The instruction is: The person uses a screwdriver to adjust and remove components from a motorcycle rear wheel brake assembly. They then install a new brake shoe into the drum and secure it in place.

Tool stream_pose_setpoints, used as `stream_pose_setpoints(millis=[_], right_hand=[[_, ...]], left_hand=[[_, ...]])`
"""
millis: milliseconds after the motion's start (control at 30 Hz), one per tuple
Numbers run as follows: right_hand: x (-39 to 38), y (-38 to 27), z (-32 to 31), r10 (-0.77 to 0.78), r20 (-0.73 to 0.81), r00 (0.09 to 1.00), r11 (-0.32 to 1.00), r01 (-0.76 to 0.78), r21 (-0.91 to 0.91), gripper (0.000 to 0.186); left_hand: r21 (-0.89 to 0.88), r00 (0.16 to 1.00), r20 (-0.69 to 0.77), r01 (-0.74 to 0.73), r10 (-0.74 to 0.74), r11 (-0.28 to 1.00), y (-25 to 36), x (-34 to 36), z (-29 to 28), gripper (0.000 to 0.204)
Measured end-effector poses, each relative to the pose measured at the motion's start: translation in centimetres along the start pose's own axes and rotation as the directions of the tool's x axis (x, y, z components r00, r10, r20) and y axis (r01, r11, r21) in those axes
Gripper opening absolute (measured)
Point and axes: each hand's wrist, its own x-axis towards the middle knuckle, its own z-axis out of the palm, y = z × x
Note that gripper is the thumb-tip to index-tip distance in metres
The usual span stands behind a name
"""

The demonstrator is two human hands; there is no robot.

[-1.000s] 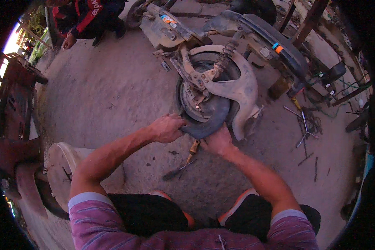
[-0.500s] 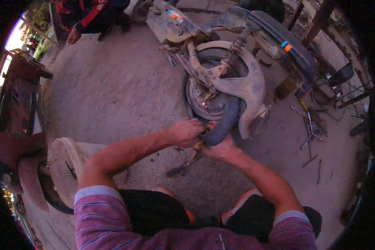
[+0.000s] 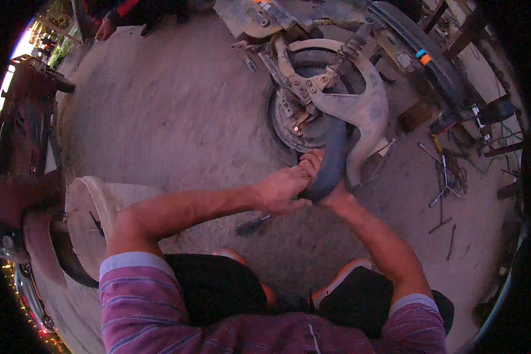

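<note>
A dark rubber inner tube [image 3: 331,162] loops out from the wheel [image 3: 301,131] of a dusty motorbike lying on its side. My right hand [image 3: 335,193] is wrapped round the tube's near end from behind, its fingers showing on the tube's left side. Against that same end, my left hand [image 3: 282,187] is closed with bent fingers beside the right fingertips. What its fingers grip is hidden. Over the wheel lie the grey swingarm [image 3: 360,109] and a coil shock absorber [image 3: 351,50].
A pale bucket [image 3: 84,215] lies tipped at my left. Beneath my left forearm is a dark tool [image 3: 251,226]. A Y-shaped wrench [image 3: 445,187] and thin rods lie to the right. At the far left, another person's hand [image 3: 105,29] hangs low.
The view has shifted, so the motorbike sits higher and further right. My left hand has turned over the tube's end. The yellowish handle seen below it earlier no longer shows.
</note>
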Motion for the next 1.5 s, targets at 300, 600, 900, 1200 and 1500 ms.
stream_pose_setpoints(millis=[300,600,900,1200,1500], right_hand=[[0.5,-0.7,1.0,0.014,-0.072,0.997,0.99,-0.024,-0.142,0.043],[0.8,-1.3,1.3,0.125,0.018,0.992,0.981,-0.121,-0.154,0.036],[-1.0,-0.3,3.7,0.07,-0.073,0.995,0.983,-0.081,-0.164,0.036],[-0.6,-0.4,3.5,0.092,-0.029,0.995,0.983,-0.095,-0.157,0.042],[-0.1,-0.1,4.0,0.185,-0.056,0.981,0.982,-0.187,-0.03,0.033]], left_hand=[[0.117,0.995,-0.022,0.103,-0.101,0.988,-4.3,-3.3,-3.6,0.09],[0.24,0.949,0.152,0.237,-0.277,0.941,-10.3,-3.5,-2.7,0.079],[0.207,0.74,0.36,0.531,-0.569,0.822,-13.2,-7.9,-3.0,0.058],[0.193,0.739,0.352,0.543,-0.574,0.817,-14.2,-9.7,-2.8,0.053],[0.236,0.847,0.299,0.381,-0.439,0.894,-11.1,-8.0,-0.7,0.051]])
